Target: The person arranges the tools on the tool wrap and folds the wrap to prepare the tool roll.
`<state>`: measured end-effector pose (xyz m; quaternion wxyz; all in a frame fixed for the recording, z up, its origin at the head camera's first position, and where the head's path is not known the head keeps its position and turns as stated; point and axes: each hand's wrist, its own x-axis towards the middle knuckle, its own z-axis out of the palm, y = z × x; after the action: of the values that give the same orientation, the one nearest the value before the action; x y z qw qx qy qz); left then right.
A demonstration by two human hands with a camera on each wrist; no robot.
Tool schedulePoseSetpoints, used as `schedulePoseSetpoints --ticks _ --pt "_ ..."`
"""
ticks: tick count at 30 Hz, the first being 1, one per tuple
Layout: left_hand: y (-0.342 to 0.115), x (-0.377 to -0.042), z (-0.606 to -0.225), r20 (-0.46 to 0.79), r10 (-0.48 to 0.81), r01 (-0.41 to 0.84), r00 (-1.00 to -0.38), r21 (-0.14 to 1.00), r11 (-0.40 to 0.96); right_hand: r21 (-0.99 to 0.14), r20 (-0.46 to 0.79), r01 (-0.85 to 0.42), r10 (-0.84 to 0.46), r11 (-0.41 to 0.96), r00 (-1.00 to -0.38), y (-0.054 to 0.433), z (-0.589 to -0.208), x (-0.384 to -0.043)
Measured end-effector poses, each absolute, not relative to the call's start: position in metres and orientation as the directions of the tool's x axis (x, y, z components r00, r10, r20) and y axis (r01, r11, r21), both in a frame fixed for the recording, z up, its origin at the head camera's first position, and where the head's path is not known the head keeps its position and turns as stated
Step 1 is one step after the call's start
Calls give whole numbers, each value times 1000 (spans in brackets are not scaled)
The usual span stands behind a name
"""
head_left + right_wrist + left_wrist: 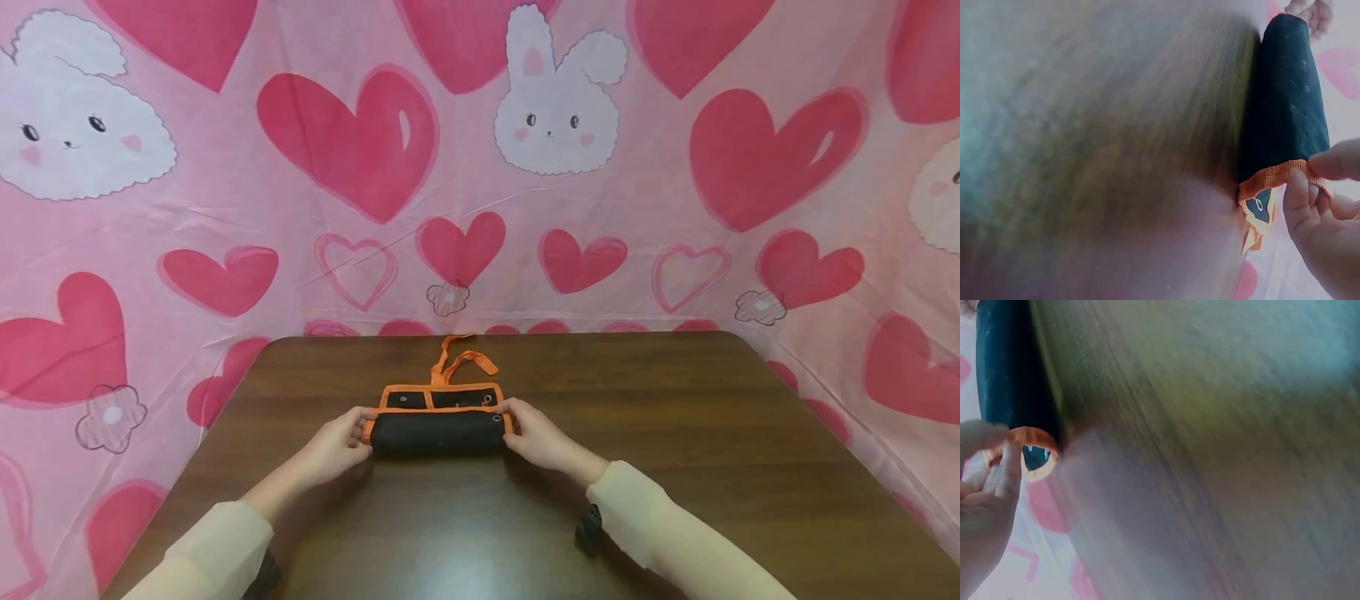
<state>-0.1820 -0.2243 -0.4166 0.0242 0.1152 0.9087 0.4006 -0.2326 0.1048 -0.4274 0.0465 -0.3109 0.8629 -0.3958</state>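
Observation:
A black fabric roll-up pouch (438, 432) with orange edging lies across the table, its near part rolled into a thick tube. Its far part is flat and shows pockets edged in orange, with orange tie straps (450, 364) trailing toward the back. My left hand (341, 442) pinches the orange edge at the tube's left end; the left wrist view shows thumb and fingers on that trim (1032, 437). At the opposite end, my right hand (536, 432) pinches the edging between thumb and fingers, as the right wrist view shows (1319, 206). What lies inside the roll is hidden.
The brown wooden table (675, 417) extends around the pouch on all sides. Behind it hangs a pink cloth (465, 183) printed with hearts and rabbits, which also runs down both sides. A dark device (590, 531) sits under the right cuff.

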Motion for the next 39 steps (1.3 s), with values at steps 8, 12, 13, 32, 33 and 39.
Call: schedulePoseSetpoints --ticks 8,12,13,32,33,39 --pt "-222 -189 -419 111 222 236 -969 687 688 -609 234 -550 -534 571 -813 98 -429 -235" --pt "-222 -191 -420 179 233 293 -956 605 740 -568 286 -583 -524 581 -802 97 -429 -238" --pt "-223 -191 -420 201 241 314 -950 584 749 -568 297 -584 -518 580 -802 97 -429 -240" --pt "-209 -224 -422 37 159 136 -987 719 681 -863 -50 -107 -295 494 -954 95 -432 -272" --pt "-208 -226 -423 29 148 124 -989 713 690 -869 -73 -80 -285 488 -956 95 -432 -274" --pt "-204 -241 -428 -65 73 5 -995 709 705 -887 -168 29 -265 460 -950 99 -431 -283"
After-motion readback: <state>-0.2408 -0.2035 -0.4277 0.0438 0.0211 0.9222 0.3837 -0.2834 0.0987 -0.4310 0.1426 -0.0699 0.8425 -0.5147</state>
